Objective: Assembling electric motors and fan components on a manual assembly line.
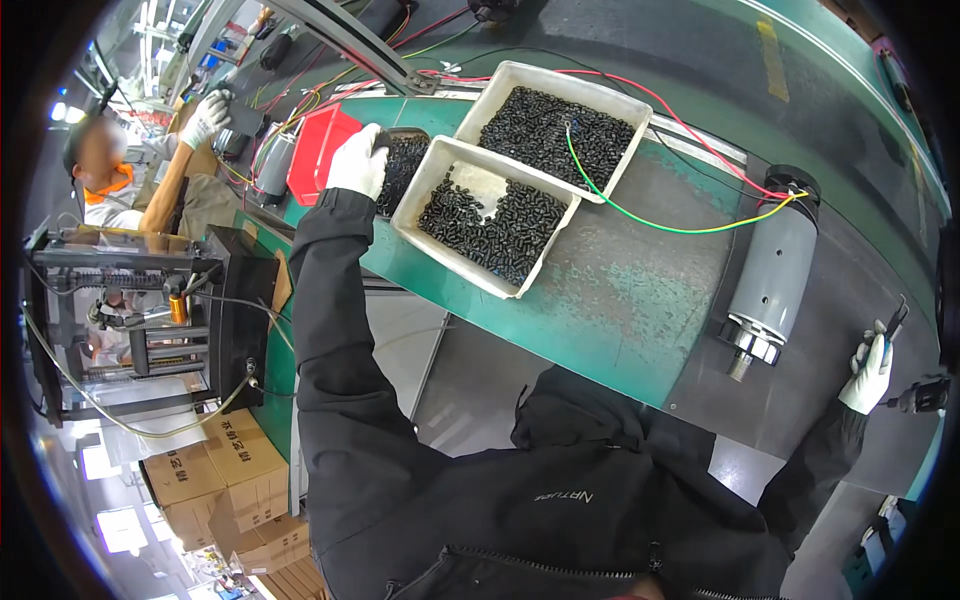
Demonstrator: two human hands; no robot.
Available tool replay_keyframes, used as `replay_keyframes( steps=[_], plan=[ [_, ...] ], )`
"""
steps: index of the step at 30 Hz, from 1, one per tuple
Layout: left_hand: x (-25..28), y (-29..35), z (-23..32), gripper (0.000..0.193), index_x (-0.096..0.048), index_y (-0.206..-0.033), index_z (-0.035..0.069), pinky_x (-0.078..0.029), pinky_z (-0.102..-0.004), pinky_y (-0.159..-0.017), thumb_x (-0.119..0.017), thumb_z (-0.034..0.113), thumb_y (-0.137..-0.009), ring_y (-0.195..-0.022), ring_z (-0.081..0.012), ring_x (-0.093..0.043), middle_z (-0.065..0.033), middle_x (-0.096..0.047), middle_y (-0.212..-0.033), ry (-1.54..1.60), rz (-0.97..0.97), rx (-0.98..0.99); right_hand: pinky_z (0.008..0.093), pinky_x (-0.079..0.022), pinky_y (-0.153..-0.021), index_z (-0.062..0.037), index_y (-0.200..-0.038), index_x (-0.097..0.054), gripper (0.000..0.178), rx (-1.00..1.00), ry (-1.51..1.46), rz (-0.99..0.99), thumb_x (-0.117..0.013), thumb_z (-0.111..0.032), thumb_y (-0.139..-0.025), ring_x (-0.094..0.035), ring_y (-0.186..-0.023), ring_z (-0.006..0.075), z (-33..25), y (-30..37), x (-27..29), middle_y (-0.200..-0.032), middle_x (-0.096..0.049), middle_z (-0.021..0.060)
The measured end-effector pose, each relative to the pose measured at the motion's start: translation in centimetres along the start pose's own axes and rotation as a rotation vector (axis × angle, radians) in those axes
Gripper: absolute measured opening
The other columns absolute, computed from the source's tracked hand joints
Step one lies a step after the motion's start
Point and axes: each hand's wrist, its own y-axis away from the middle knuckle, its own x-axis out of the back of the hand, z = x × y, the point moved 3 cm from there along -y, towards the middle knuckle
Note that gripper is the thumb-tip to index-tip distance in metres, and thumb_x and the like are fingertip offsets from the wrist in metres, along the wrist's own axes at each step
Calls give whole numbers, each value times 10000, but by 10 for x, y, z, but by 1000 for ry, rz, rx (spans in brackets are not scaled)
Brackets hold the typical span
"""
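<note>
My left hand (358, 163), in a white glove, is at the near end of a small dark tray (383, 206) of tiny black parts. Its fingers are bent together at the tray's left side, and what they hold, if anything, is hidden. Far to the right, my right hand (868, 375), also gloved, is closed around a slim dark hand tool (898, 318) whose curved tip points up and away; its exact kind is unclear. Between the hands, a grey cylindrical motor (775, 270) lies on the bench, with red, black and yellow-green wires (690, 231) at its far end.
Two white bins (462, 262) (625, 165) hold many small black cylindrical parts. A red bin (322, 150) stands left of my left hand. A black-handled tool (918, 396) lies beside my right hand. At left are another person's gloved hand (206, 118), a machine (240, 320) and cardboard boxes (225, 465).
</note>
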Motion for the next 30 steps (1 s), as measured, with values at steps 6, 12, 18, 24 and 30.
replay_keyframes(
  steps=[6,12,18,24,30],
  plan=[
    [7,-9,10,141,-624,-982,64,-491,-461,-820,-566,43,-855,-942,-433,-601,-258,-609,-954,-219,-21,-263,148,-287,-490,-21,-1250,-584,321,-23,1,-11,-532,-232,-1014,-422,-633,-4,1,1,3,-957,-579,-10],
    [7,-11,-1,168,-624,-1004,79,-491,-468,-817,-533,35,-870,-943,-412,-606,-216,-611,-937,-405,39,-420,145,-296,-477,-24,-1267,-583,328,-8,-2,-22,-543,-225,-1010,-433,-620,-10,-1,3,-4,-966,-609,-6],
    [10,-7,4,241,-580,-1106,87,-492,-462,-828,-582,72,-865,-978,-396,-609,-192,-635,-1007,-335,-193,-230,151,-283,-496,-31,-1253,-585,325,-2,18,-19,-554,-231,-999,-422,-628,-7,-3,2,-4,-942,-584,-16],
    [21,13,41,201,-543,-1070,5,-489,-308,-776,-559,61,-877,-829,-219,-610,-110,-605,-913,421,38,-107,162,-364,-615,-22,-1289,-570,351,72,140,-21,-557,-192,-982,-490,-716,28,-22,20,-8,-993,-615,14],
    [14,126,314,380,-480,-1122,-8,-401,-218,-503,-680,179,-857,-622,-126,-500,-143,-539,-920,1708,-478,68,311,-475,-900,-5,-1247,-615,426,532,548,-300,-566,2,-824,-622,-1033,219,-155,111,-132,-1103,-623,129]
  ],
)
